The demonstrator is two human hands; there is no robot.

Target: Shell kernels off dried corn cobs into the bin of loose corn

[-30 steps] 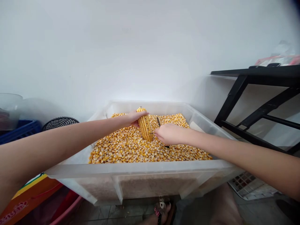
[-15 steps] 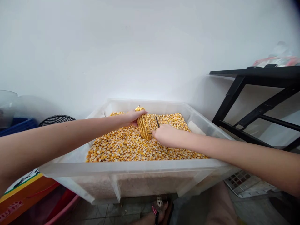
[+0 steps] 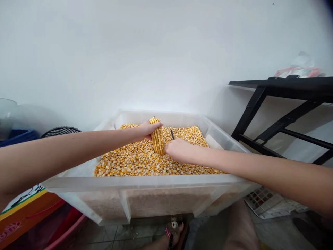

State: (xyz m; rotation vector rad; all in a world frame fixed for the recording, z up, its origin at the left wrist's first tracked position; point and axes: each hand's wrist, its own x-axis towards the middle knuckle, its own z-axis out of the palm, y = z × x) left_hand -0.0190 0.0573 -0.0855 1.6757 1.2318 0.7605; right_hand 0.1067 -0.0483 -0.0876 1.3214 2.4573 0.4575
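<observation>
A clear plastic bin (image 3: 145, 182) holds a deep layer of loose yellow corn kernels (image 3: 135, 161). My left hand (image 3: 148, 129) grips a dried corn cob (image 3: 157, 137) standing nearly upright on the kernels, holding it near its top. My right hand (image 3: 178, 150) is closed around a thin dark tool (image 3: 172, 134) whose tip sticks up behind the knuckles, pressed against the cob's lower right side.
A black table frame (image 3: 281, 104) stands at the right with bagged items on top. A black mesh basket (image 3: 60, 131) and a blue crate (image 3: 15, 136) sit at the left. Orange and red containers (image 3: 31, 217) lie below left. My sandalled foot (image 3: 174, 234) is under the bin.
My right hand has slid slightly down and left along the cob's base. The left hand keeps its hold on the cob. The view has shifted a little.
</observation>
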